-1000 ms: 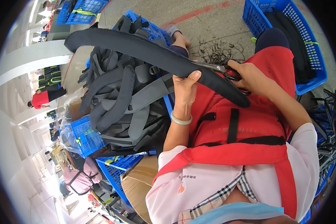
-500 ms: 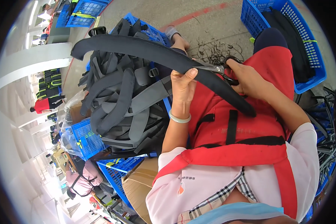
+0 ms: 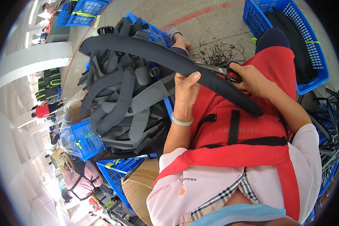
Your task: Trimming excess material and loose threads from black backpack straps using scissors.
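One long, dark, padded strap (image 3: 165, 55) curves gently to rounded ends, pinched in the left hand (image 3: 186, 88); the right hand (image 3: 254, 80) grips scissors (image 3: 223, 70) beside it.

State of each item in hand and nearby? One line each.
Padded strap, curved, held
Scissors, at padded strap's edge; blades open or shut unclear
Left hand, closed on padded strap
Right hand, closed on scissors
Strap heap, tangled, loose
Upper-right crate, lidless, dark pieces inside
Black trimmings, scattered

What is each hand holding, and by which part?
The left hand holds a long dark padded strap by its near edge, somewhat right of mid-length; the right hand holds scissors by the dark handles.
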